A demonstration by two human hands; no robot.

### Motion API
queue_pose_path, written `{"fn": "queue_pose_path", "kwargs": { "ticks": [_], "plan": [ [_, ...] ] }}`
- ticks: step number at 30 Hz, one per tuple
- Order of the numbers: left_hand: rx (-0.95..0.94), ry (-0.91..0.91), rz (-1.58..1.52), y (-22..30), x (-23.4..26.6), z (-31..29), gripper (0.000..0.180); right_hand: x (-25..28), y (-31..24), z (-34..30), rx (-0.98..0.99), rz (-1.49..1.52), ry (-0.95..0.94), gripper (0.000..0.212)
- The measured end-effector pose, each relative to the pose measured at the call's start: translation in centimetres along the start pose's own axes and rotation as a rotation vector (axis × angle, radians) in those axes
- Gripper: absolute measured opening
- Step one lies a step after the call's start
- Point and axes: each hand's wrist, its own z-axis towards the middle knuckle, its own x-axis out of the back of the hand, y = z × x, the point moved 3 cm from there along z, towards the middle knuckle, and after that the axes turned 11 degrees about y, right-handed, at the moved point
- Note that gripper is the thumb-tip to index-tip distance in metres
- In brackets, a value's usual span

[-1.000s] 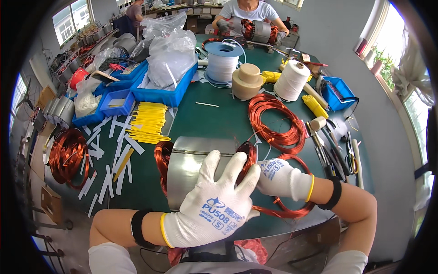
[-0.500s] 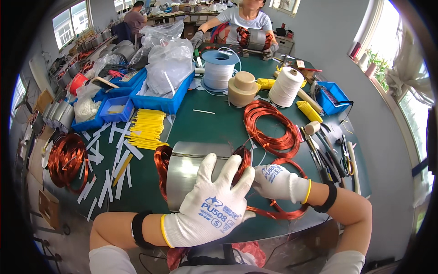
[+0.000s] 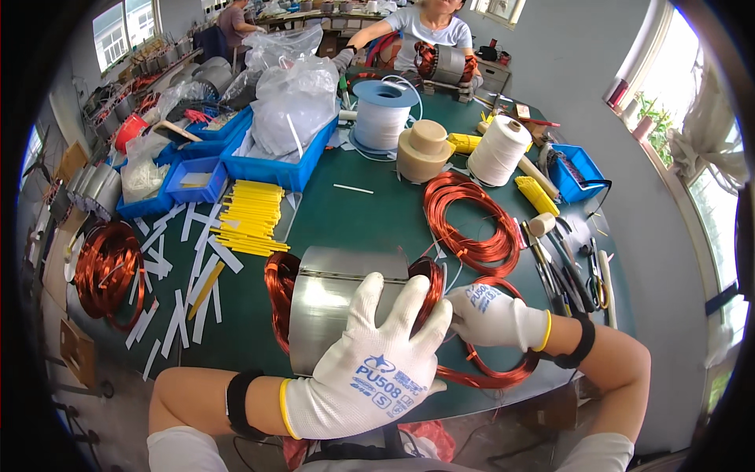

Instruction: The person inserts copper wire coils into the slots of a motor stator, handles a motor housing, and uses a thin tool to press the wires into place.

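Clock directions taken from the metal cylinder (image 3: 326, 303), lying center on the green table (image 3: 346, 216). Copper coil (image 3: 91, 267) at 9 o'clock; yellow strips (image 3: 253, 216) between 10 and 11. Gloved left hand (image 3: 376, 370), 4–5 o'clock: open, fingers spread over the cylinder. Copper winding (image 3: 430, 277) at the cylinder's 3 o'clock end. Wire bundle (image 3: 487, 256), 2 o'clock. Gloved right hand (image 3: 491, 318), 3 o'clock: fingers curled beside winding, can't tell if gripping. Hand tools (image 3: 572, 267) farther out, near 3.

Daylight brightens a workshop window (image 3: 674, 59) hung with a pale curtain (image 3: 708, 122), a leafy plant (image 3: 654, 118) below, while grey walls (image 3: 570, 86) surround a green-topped table (image 3: 354, 216); a paned window (image 3: 112, 39) stands at far left.
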Motion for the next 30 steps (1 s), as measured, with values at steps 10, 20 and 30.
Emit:
{"fn": "queue_pose_path", "kwargs": {
  "ticks": [10,20,30],
  "plan": [
    [0.013,-0.003,-0.01,0.0,-0.4,-0.4,0.036,-0.8,1.7,-0.2,0.105,0.275,-0.009,0.028],
    [-0.088,0.275,-0.194,-0.7,2.4,-1.3,0.046,-1.8,1.9,0.2,0.056,0.052,0.051,0.039],
    [0.804,-0.266,-1.051,-11.2,-1.8,-13.9,0.093,-1.5,0.9,-0.3,0.022,-0.016,0.076,0.043]
  ]
}}
